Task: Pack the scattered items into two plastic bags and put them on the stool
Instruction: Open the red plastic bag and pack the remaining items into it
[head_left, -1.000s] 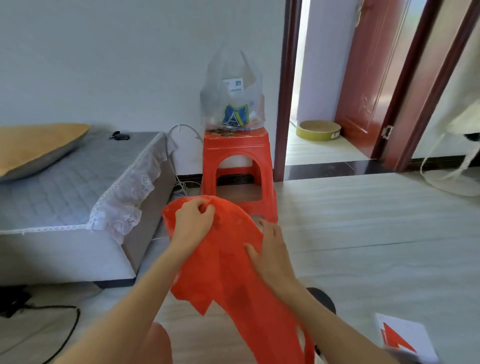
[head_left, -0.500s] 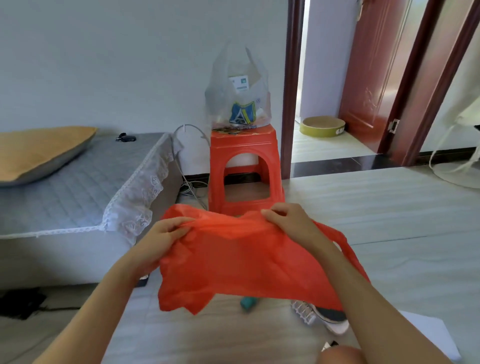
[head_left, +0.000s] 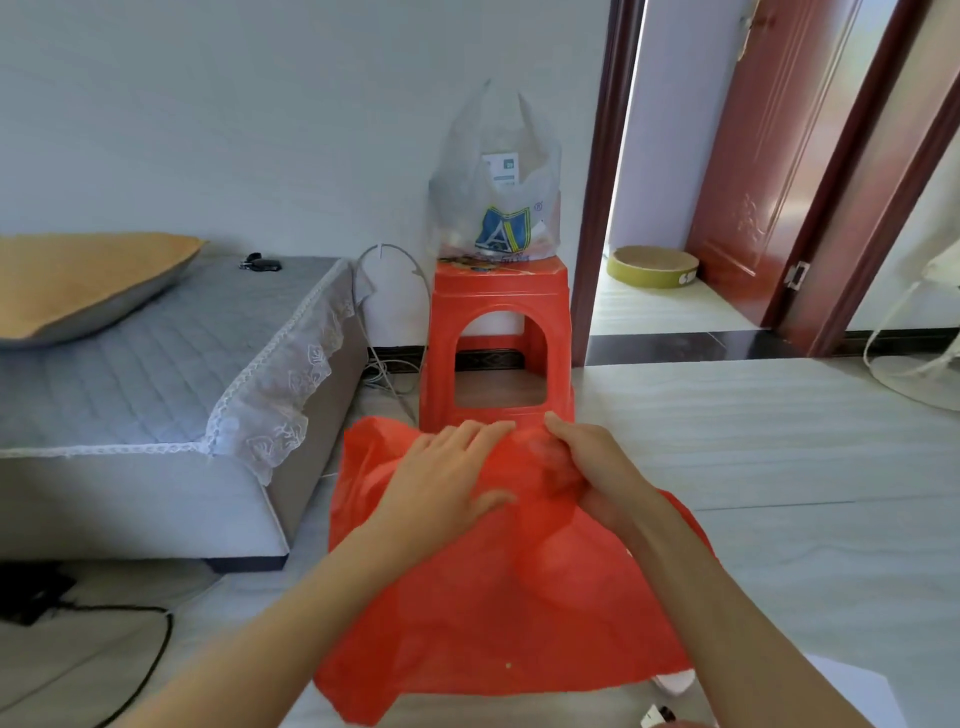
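Red plastic bag (head_left: 483, 613), thin and crumpled, hangs spread in front of me above the floor, just short of the red stool (head_left: 498, 332) where a packed clear bag (head_left: 496, 208) already sits. My left hand (head_left: 447, 478) lies flat on the film, fingers straight and slightly spread. My right hand (head_left: 597, 475) pinches the bag's upper edge, fingers curled into the bunched plastic.

Your red stool (head_left: 501, 296) stood on the pale floor (head_left: 779, 467) and carried a clear plastic bag (head_left: 496, 208). The grey bed (head_left: 156, 353) bore an orange pillow (head_left: 88, 280).
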